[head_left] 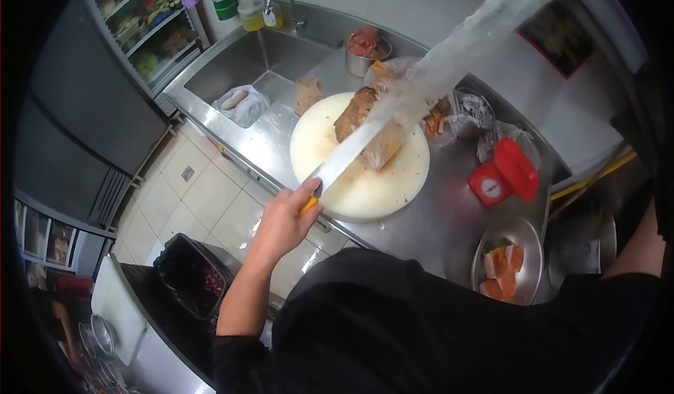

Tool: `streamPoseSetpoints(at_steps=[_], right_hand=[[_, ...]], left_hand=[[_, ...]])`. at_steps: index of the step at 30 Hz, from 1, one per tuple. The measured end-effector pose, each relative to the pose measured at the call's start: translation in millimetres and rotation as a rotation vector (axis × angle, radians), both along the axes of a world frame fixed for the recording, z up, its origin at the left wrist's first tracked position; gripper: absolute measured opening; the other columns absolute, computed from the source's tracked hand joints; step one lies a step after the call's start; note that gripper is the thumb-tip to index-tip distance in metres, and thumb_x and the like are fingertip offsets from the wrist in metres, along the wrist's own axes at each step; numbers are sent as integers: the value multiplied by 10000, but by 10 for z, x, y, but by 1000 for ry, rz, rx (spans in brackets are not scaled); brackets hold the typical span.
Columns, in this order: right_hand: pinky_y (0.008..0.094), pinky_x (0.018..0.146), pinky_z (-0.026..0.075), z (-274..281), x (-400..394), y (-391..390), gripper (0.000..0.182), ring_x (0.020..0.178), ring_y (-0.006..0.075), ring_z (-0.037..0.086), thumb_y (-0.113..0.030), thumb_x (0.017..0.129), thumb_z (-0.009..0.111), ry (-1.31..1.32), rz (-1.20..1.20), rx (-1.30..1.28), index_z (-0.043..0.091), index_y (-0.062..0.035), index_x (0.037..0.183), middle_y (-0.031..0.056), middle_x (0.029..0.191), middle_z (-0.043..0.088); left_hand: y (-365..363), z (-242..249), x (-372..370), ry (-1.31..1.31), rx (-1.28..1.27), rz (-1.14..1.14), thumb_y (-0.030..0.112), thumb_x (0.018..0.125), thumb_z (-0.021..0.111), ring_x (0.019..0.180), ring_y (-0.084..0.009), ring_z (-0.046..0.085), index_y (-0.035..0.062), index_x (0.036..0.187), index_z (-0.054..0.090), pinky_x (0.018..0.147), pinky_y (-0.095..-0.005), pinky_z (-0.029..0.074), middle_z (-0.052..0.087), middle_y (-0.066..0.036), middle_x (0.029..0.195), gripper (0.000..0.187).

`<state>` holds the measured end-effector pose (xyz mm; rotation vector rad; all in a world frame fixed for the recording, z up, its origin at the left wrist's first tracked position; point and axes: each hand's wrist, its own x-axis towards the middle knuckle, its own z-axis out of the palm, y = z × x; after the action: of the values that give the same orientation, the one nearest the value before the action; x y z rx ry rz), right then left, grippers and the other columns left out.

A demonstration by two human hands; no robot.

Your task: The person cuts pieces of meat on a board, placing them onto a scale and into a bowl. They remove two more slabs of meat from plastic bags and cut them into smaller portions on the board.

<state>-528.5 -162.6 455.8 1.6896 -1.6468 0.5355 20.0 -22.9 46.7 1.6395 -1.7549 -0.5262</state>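
My left hand (284, 218) is closed around the yellow handle (309, 206) of a knife. Its blade (351, 152) points up and right over a round white cutting board (316, 141). On the board lies a browned piece of meat (353, 113), partly in clear plastic. A long strip of clear plastic (484, 32) stretches from near the blade to the upper right; it hides part of the meat. Only my right forearm (637, 250) shows at the right edge; the hand is out of view.
Behind the board stands a metal pot (364, 63) with raw meat. The steel sink (232, 75) is at the left. A red scale (495, 183) and a metal bowl (530, 282) with orange-brown pieces are at the right. A black-lined bin (184, 282) stands below left.
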Motion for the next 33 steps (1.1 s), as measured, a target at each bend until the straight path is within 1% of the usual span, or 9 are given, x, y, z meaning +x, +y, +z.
streamPoseSetpoints(at_steps=[6,9,10,11,14,19,21,24,33], right_hand=[[419,1135,427,-478,1635,19,1007,1391,369,476,-435,617,967,8,505,-48,548,1,1422,257,1443,531],[423,1160,420,-1740,2438,-294,1067,1431,381,465,-450,595,987,-116,648,352,535,1,1451,266,1480,517],[434,1207,353,-2310,2601,-357,1266,1467,415,398,-493,532,1003,-255,563,661,421,17,1534,292,1542,434],[446,1214,343,-3255,2555,-688,1434,1445,418,429,-567,522,979,-180,699,514,255,98,1567,352,1485,463],[419,1169,391,-4661,2812,-955,1077,1430,410,455,-410,709,916,-663,853,620,387,45,1530,296,1510,482],[400,907,537,-4519,2516,-1739,308,1000,278,666,-108,929,654,-1252,692,494,673,28,1205,150,1093,707],[384,788,541,-3705,2665,-1486,173,860,211,627,-128,973,588,-1576,641,411,675,-6,1060,94,972,654],[344,667,512,-2896,2933,-1402,206,717,170,551,-195,1018,527,-1819,926,481,617,-68,884,25,836,547],[365,833,541,-2549,3343,-1475,348,919,201,624,-279,1042,565,-1461,898,585,623,11,1226,84,1025,629]], left_hand=[[-44,-109,-91,116,-152,122,172,907,761,836,-373,662,157,1374,637,770,-437,537,630,-179,915,483],[3,-119,-98,64,-215,92,139,884,778,820,-337,644,109,1373,639,764,-397,528,635,-168,908,509],[20,-86,-111,56,-228,69,141,884,779,816,-338,641,114,1372,641,761,-398,527,629,-165,903,508],[64,-41,-139,48,-235,47,143,883,780,813,-338,638,119,1371,642,758,-399,526,622,-162,898,507],[162,84,-165,21,-194,9,161,889,777,818,-345,643,155,1356,654,755,-415,529,609,-155,905,482],[578,17,245,22,9,3,196,891,770,863,-349,675,193,1336,667,777,-422,546,641,-162,932,456],[695,-75,311,20,76,71,220,896,765,903,-368,674,170,1331,666,798,-431,543,657,-180,921,448],[646,-291,226,74,103,155,231,905,757,916,-394,670,159,1336,659,817,-448,536,660,-194,930,448],[439,-508,105,145,136,115,247,924,741,943,-409,657,157,1339,634,833,-466,528,656,-211,979,438]])
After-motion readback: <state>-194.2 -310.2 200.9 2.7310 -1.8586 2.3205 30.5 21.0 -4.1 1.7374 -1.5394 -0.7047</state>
